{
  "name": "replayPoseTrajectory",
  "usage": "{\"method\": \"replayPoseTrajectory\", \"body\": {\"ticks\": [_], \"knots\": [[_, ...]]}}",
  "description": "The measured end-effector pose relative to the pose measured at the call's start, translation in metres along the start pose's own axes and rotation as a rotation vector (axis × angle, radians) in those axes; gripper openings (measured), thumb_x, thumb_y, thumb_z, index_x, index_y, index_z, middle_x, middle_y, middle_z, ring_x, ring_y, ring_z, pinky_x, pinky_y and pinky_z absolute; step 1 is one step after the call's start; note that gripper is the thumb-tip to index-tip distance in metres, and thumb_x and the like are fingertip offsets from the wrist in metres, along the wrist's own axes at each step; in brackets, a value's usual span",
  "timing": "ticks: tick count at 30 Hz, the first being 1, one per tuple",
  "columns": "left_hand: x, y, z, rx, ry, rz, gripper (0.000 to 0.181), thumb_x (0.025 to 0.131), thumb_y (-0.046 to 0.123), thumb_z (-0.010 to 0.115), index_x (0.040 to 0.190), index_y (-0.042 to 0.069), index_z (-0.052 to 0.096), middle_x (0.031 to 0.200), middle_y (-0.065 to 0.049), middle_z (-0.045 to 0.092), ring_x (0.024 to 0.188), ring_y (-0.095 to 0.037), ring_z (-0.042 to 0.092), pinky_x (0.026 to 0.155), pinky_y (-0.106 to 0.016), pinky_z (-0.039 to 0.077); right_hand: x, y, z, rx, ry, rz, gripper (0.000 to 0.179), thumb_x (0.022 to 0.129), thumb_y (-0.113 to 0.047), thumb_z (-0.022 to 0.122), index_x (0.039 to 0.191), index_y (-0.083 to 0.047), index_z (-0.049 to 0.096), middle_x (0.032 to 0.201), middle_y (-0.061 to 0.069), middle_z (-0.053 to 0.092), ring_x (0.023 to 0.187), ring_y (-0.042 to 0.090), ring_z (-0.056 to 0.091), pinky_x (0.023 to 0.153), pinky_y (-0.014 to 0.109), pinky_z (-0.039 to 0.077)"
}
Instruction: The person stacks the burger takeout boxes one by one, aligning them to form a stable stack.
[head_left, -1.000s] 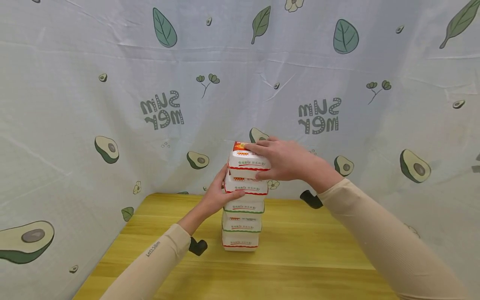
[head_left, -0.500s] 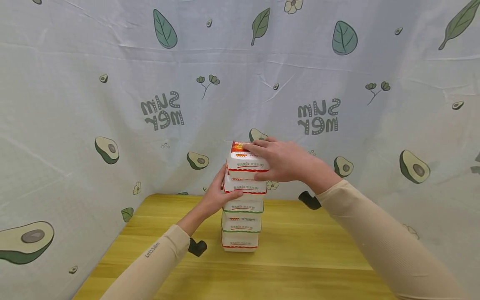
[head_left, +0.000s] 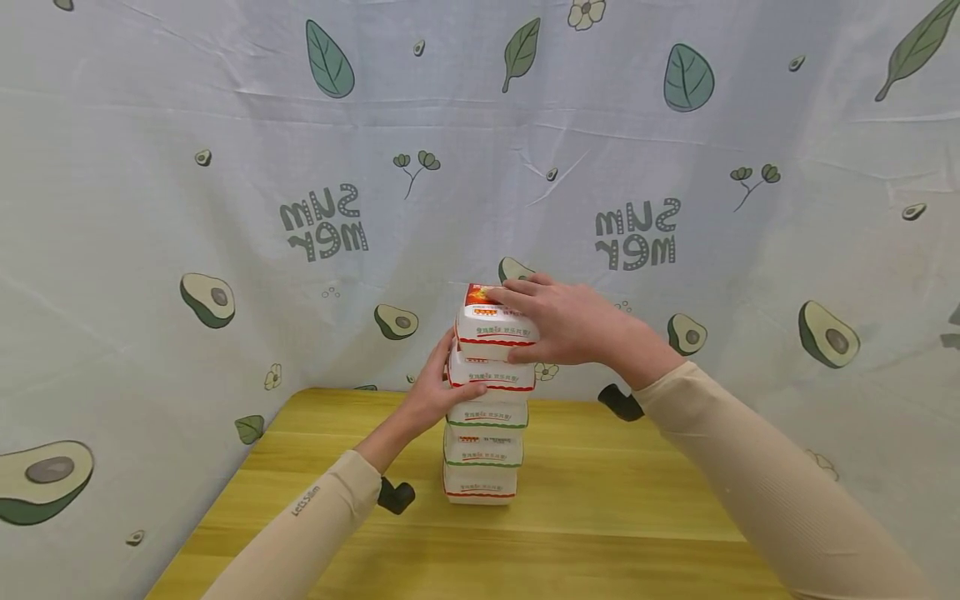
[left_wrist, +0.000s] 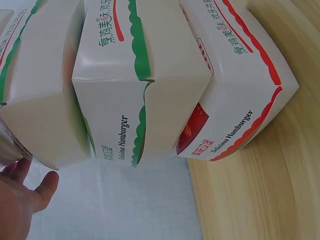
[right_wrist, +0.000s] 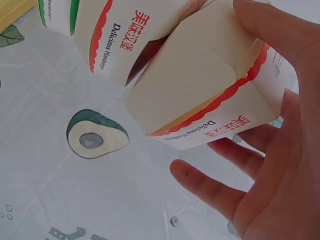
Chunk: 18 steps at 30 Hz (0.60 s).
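Observation:
Several white paper hamburger boxes stand in one upright stack at the middle of the head view. My right hand (head_left: pixel 566 323) grips the top box (head_left: pixel 491 330), red-trimmed, with the thumb on its front and fingers over its top. The right wrist view shows this box (right_wrist: pixel 200 85) tilted against the one below. My left hand (head_left: pixel 432 396) holds the second box (head_left: pixel 491 377) from the left side, its thumb across the front. Beneath are two green-trimmed boxes (head_left: pixel 486 414) and a red-trimmed bottom box (head_left: pixel 480 485), untouched.
The stack stands on a yellow wood-grain table (head_left: pixel 600 517). Behind and beside it hangs a pale cloth (head_left: pixel 480 117) printed with avocados and leaves. Dark pieces (head_left: pixel 396 496) show beside both wrists.

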<state>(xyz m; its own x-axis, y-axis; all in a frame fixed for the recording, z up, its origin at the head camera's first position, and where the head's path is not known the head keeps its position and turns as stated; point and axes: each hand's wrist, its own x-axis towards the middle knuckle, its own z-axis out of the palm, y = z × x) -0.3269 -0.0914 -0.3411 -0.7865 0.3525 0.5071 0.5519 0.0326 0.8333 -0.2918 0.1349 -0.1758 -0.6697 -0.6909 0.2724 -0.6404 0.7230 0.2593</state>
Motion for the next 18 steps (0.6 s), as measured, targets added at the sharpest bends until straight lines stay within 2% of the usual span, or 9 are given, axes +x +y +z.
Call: {"method": "replayPoseTrajectory", "body": {"ticks": [11,16,18], "knots": [[0.0008,-0.0013,-0.0005,-0.018,-0.004,-0.015,0.098,0.089,0.027,0.078,0.158,0.042,0.012,0.139,-0.004,0.052,0.116,-0.025,0.064,0.091,-0.043,0.056,-0.0014,0.0006,0.0003,0.029,-0.004,0.017,0.093,0.081,-0.053,0.079,0.159,-0.035,0.03,0.162,0.001,0.036,0.148,0.03,0.034,0.092,0.055,0.053],[-0.0001,-0.0001,-0.0018,0.013,0.011,-0.033,0.098,0.089,0.028,0.077,0.16,0.038,0.01,0.15,-0.003,0.04,0.125,-0.027,0.054,0.094,-0.044,0.055,-0.0018,0.0025,0.0011,0.034,0.002,0.006,0.093,0.08,-0.054,0.079,0.158,-0.034,0.033,0.162,0.0,0.036,0.148,0.029,0.033,0.093,0.054,0.052],[-0.0005,0.0007,-0.0023,0.031,0.019,-0.032,0.099,0.089,0.029,0.076,0.161,0.034,0.009,0.154,-0.004,0.036,0.129,-0.028,0.048,0.099,-0.047,0.051,-0.0023,0.0033,0.0009,0.04,-0.003,0.0,0.094,0.08,-0.055,0.079,0.158,-0.033,0.033,0.162,0.0,0.035,0.148,0.029,0.032,0.093,0.054,0.052]]}}
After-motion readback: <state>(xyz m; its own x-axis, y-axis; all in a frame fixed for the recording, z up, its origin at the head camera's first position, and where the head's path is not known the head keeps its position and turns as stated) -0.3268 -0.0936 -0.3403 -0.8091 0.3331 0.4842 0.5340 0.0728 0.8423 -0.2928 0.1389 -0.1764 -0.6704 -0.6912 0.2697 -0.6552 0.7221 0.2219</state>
